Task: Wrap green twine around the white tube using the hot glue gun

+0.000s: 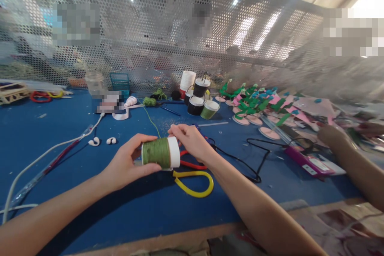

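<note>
A white paper cup (175, 153), lying sideways and wrapped with green yarn (157, 153) over most of its wall, is held in my left hand (129, 160). The fingers go over its top and the thumb presses from below. Beside the cup's white end is my right hand (190, 141), thumb and fingers pinched together; what they hold, if anything, is hidden. A thin strand runs from a green yarn ball (149, 101) down to the cup. Scissors with yellow (195, 196) and red handles (192, 165) lie just beyond and under my hands.
Yarn-wrapped cups with handles (196, 105) stand ahead by stacked white cups (188, 79). Green and pink craft pieces (255, 106) crowd the right, near another person's arm (342, 152) and a purple box (309, 162). White earbuds (111, 140) and a cable (45, 158) lie left; perforated metal screen (156, 28) behind.
</note>
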Available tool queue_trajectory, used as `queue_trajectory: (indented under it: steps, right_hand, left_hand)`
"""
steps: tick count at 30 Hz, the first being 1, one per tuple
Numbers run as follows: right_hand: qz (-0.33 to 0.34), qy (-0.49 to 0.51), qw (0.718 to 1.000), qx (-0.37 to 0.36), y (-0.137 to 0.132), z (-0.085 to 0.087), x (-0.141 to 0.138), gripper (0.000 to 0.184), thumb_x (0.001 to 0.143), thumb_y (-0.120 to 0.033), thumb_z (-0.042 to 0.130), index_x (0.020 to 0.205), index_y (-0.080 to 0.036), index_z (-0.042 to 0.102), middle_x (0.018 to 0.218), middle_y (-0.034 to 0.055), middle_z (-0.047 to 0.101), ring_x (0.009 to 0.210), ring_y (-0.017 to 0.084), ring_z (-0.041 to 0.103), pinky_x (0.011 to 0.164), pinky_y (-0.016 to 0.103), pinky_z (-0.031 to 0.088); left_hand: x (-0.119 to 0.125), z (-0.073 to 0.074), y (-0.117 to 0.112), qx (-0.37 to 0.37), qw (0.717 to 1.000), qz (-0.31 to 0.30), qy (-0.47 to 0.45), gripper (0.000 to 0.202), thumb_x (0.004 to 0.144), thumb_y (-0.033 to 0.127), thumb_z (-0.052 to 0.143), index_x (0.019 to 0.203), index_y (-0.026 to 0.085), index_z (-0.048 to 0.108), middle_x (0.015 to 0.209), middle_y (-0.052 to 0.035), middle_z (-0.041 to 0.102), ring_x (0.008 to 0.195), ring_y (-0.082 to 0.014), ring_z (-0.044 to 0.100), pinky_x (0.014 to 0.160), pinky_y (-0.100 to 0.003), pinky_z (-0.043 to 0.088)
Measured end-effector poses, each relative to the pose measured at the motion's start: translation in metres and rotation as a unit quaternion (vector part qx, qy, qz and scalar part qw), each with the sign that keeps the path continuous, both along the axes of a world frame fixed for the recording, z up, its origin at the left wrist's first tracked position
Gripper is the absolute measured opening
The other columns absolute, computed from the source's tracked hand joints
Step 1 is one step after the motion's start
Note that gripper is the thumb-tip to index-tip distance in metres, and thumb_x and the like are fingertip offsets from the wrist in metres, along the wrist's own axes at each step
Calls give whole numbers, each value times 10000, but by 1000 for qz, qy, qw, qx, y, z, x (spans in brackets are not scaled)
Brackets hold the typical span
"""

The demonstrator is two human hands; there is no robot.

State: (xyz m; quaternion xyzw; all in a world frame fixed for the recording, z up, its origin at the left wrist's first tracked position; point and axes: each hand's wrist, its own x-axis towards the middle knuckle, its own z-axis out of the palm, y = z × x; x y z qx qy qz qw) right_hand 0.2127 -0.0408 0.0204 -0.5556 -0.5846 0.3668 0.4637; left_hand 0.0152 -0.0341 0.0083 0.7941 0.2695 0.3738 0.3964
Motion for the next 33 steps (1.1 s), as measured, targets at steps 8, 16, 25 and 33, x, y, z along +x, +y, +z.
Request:
queue_trajectory:
  steps: [8, 16, 25, 33]
  right_hand:
    - [158, 32, 987, -2, -19, 8, -6, 266, 733, -425, 584, 765, -161, 585, 701, 8, 600, 631, 126, 537, 611, 264, 434]
    - [147, 27, 989, 12, -19, 4, -9, 146, 713, -309, 607, 702, -164, 599, 669, -11, 591, 630, 120, 524, 622, 255, 421]
    - [178, 1, 984, 18, -19, 4, -7, 208, 770, -343, 536, 807, -151, 605, 755, 24, 623, 694, 141, 551, 658, 267, 447]
    - [159, -31, 986, 32, -20, 3, -8, 163, 770, -279, 490, 764, -148, 588, 705, 15, 596, 653, 126, 527, 631, 257, 430]
  left_hand:
    - [4, 0, 5, -160, 983, 46, -78, 475, 630, 371, 712, 997, 161, 496, 880, -31, 595, 826, -188, 584, 776, -353, 499]
    - [3, 3, 6, -198, 977, 15, -71, 562, 640, 457, 683, 1060, 164, 448, 932, -43, 577, 847, -200, 580, 752, -343, 504]
    - [3, 4, 4, -197, 979, 14, -51, 510, 709, 442, 619, 1089, 149, 446, 890, -38, 587, 809, -197, 577, 709, -333, 510]
    - [5, 4, 3, -227, 972, 26, -55, 495, 694, 438, 629, 1063, 153, 462, 881, -38, 602, 807, -201, 590, 680, -323, 516]
